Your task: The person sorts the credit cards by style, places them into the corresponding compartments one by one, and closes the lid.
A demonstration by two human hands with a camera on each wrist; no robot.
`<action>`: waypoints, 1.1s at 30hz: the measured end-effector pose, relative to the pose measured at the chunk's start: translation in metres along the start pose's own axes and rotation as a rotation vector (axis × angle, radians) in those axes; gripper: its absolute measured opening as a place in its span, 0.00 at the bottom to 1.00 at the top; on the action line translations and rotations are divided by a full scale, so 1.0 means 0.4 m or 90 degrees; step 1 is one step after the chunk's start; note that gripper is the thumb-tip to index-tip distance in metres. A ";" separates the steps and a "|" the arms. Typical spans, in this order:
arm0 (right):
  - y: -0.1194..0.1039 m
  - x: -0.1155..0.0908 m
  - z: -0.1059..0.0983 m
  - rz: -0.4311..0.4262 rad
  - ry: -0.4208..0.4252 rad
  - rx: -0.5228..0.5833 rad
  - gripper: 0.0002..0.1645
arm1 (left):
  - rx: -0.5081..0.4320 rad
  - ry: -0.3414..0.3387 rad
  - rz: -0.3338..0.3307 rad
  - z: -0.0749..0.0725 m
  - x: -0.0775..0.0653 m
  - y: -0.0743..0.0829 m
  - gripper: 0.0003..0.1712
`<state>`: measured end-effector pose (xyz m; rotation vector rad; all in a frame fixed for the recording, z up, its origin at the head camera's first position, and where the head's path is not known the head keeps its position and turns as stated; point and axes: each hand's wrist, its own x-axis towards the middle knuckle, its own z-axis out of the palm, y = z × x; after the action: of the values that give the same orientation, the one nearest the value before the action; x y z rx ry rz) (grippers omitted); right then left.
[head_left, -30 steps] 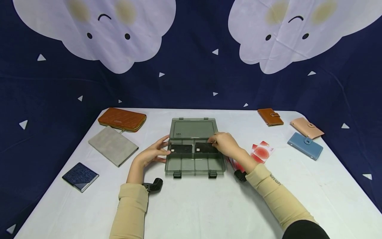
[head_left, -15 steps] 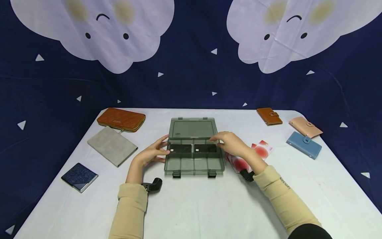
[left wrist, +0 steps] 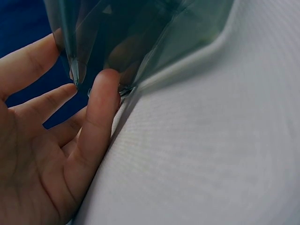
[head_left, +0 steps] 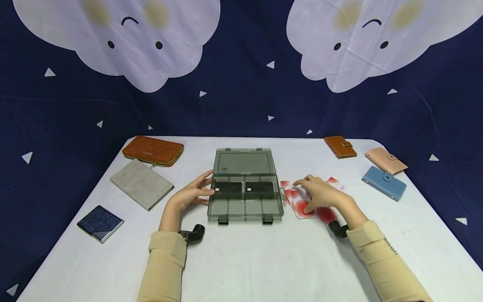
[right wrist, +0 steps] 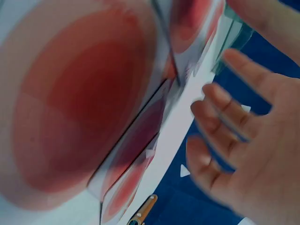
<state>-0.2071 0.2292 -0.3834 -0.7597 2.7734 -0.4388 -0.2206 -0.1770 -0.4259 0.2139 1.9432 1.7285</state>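
loosely spread, the right hand (head_left: 320, 195) is over red cards (head_left: 300, 206), likely light and slick, best pinched edgewise; left hand (head_left: 190, 195), fingers extended, touches the box (head_left: 253, 207) at left.

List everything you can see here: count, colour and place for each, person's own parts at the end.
Compartment box: 1, translucent grey-green, lid open, mid-table
Black cards: 2, black, side by side inside the box
Round-patterned cards: several, exact count hidden, red and white, right of the box
Zip wallet: 1, brown, far left
Notebook or folder: 1, light grey, left, nearer than the zip wallet
Small case or notebook: 1, dark blue, silver edge, near left
Strap wallets: 3, brown, pinkish beige, blue, far right
Tablecloth: 1, white, under everything
Backdrop: 1, navy with white clouds and triangles, behind
Wrist cameras: 2, black, one per wrist
Sleeves: 2, tan, forearms
Left hand: 1, bare, touching the box's left side
Right hand: 1, bare, over the round-patterned cards
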 end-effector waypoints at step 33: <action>0.018 0.032 -0.039 0.154 0.199 0.421 0.23 | -0.001 0.009 -0.005 0.001 0.002 -0.002 0.47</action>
<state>-0.2259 0.2319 -0.3734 -0.2077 2.6489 -1.4186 -0.2208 -0.1763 -0.4269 0.1940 1.9500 1.7301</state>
